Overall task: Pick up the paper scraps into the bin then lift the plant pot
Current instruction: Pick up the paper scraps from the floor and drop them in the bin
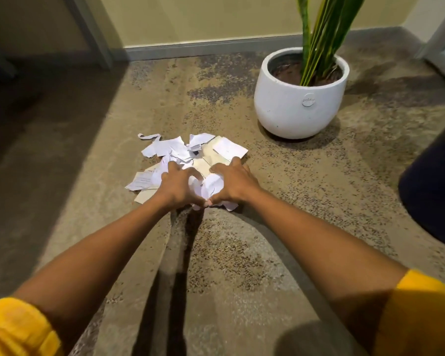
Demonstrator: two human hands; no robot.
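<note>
Paper scraps [180, 150]: heaped near our white plant pot [298, 104]; our left hand [176, 185] and right hand [233, 182] clutch a crumpled wad.

White paper scraps [175, 150], white plant pot [293, 104], yellow sleeves [18, 327], speckled brown carpet [242, 240].

Dark bin [433, 191] cut off at rt edge; plant [324, 34] tops cropped.

Paper scraps [180, 150] on carpet [242, 253]; plant pot [293, 104] behind-right; bin [432, 191] far right.
</note>
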